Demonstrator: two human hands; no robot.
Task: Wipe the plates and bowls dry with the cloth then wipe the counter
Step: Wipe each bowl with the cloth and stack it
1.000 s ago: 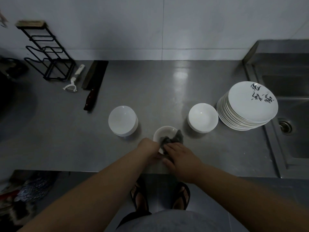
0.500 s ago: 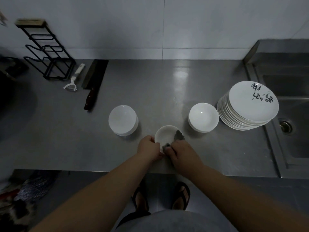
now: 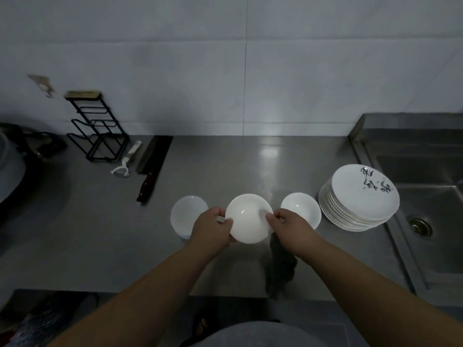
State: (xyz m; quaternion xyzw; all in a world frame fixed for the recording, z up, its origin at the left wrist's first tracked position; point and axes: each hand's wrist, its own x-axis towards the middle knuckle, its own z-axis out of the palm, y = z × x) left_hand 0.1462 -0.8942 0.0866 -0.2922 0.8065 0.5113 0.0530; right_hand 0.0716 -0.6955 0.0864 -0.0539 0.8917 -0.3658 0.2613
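A round, glossy white ceramic bowl is held up over the brushed stainless-steel counter, its smooth hollow facing the camera. The left hand grips the bowl's rim at 9 o'clock, thumb curled over the edge and fingers wrapped beneath. The right hand pinches the rim at 3 o'clock, thumb inside; it also holds a limp, dark grey cloth that hangs crumpled below the wrist, toward 5 o'clock of the bowl. Whether the cloth lies between fingers and bowl cannot be told.

At 9 o'clock of the held bowl, partly behind the left hand, stands a stack of overturned white bowls. At 3 o'clock sits another white bowl stack, upright. Further toward 3 o'clock, a tilted pile of flat white plates with black brushwork stands beside the steel sink. Toward 10 o'clock lie a dark-bladed cleaver with wooden handle, a white plastic peeler and a black wire rack.
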